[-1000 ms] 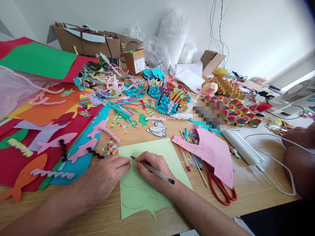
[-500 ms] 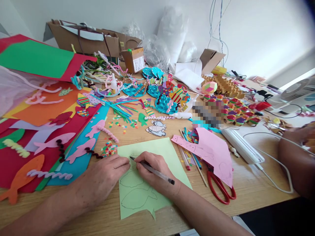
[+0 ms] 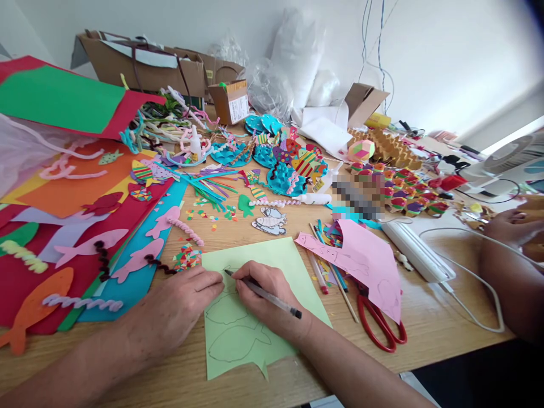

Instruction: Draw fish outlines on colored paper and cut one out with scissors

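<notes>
A light green sheet of paper (image 3: 284,254) lies on the wooden table in front of me, with fish outlines drawn on it in dark lines. My right hand (image 3: 270,294) grips a pen (image 3: 278,303) with a clear barrel and dark cap end, its tip at the upper part of the sheet. My left hand (image 3: 182,303) lies flat on the sheet's left edge, fingers stretched out and touching the paper. Part of the drawing is hidden under my right hand. Just beyond the sheet rests a small grey-and-white paper fish cutout (image 3: 270,222).
On the left are coloured sheets (image 3: 87,226) bearing paper fish with fuzzy stems. To the right lie pink paper (image 3: 385,272), red-handled scissors (image 3: 376,323) and a white power strip (image 3: 419,252). Another person's arm (image 3: 510,272) rests at the right edge. Cardboard boxes (image 3: 153,76) stand behind.
The view has shifted very slightly. Both my hands, the pen and the sheet stay almost in place; the other person's hand at the right has moved a little.
</notes>
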A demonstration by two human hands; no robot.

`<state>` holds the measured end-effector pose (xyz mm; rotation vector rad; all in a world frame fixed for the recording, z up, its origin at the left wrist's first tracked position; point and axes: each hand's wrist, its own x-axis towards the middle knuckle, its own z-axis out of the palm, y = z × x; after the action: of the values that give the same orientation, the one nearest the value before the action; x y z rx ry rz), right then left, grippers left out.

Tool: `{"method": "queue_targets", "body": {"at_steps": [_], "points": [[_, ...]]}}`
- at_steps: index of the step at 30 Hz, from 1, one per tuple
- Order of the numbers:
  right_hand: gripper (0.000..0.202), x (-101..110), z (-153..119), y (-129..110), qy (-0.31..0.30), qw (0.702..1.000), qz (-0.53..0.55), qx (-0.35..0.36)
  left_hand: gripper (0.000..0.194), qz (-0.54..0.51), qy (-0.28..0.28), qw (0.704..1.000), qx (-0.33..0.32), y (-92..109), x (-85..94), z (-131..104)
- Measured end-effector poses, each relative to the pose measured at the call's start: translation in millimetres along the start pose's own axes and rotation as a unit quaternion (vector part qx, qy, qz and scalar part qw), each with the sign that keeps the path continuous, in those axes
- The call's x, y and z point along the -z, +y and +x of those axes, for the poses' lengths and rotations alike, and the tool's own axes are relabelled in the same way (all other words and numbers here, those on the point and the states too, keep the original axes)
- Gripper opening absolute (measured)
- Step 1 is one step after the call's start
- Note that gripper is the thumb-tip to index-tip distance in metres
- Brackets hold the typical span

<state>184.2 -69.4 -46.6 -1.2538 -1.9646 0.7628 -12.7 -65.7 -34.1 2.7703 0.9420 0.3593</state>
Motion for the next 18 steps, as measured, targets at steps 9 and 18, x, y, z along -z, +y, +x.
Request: {"method": "queue_targets", "body": {"at_steps": [9, 18], "points": [[0.010, 1.1, -0.2, -1.2, -0.003, 1.000, 0.001, -0.003, 0.049, 0.001, -0.003, 1.000, 0.000, 0.8, 1.7, 0.3], [0.010, 0.2, -0.2, 0.8, 0.003, 1.000, -0.006, -0.010, 0.048, -0.001, -0.015, 1.000, -0.018, -4.9, -1.6, -1.6]]}}
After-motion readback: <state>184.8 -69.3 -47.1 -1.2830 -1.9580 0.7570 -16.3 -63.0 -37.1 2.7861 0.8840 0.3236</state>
